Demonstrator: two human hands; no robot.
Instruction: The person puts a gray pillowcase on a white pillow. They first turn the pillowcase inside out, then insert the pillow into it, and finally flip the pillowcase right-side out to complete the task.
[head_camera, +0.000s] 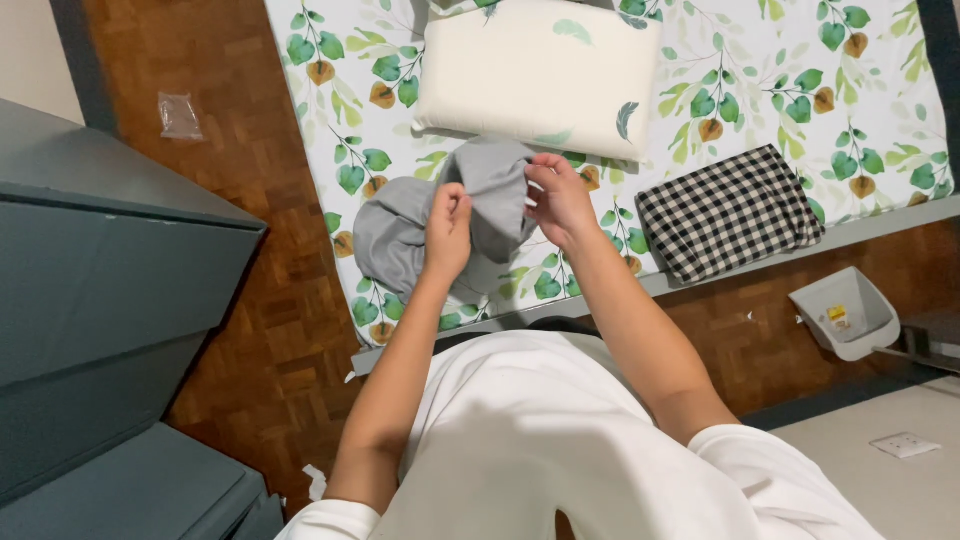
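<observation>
A bed (760, 60) with a leaf-print sheet fills the top of the view, from 10 to 2 o'clock, over a wood parquet floor (260, 330). A dark grey-green cabinet (100, 300) takes the 8 to 9 o'clock side. On the bed at 12 o'clock lies a cream pillow (540, 75); at 2 o'clock, well apart from it, a folded black-and-white checked cloth (728, 212) lies near the bed's edge. Just below the pillow, near the centre, is a grey cloth (400, 235), bunched and lifted partly off the sheet. The left hand (447, 232) has its fingers pinched together on the cloth's fold; the right hand (560, 200) has its fingers clamped on the cloth's upper edge at 1 o'clock of the left. A small grey bin (845, 312) sits on the floor at 4 o'clock. A clear plastic bag (180, 116) lies on the floor at 10 o'clock.
</observation>
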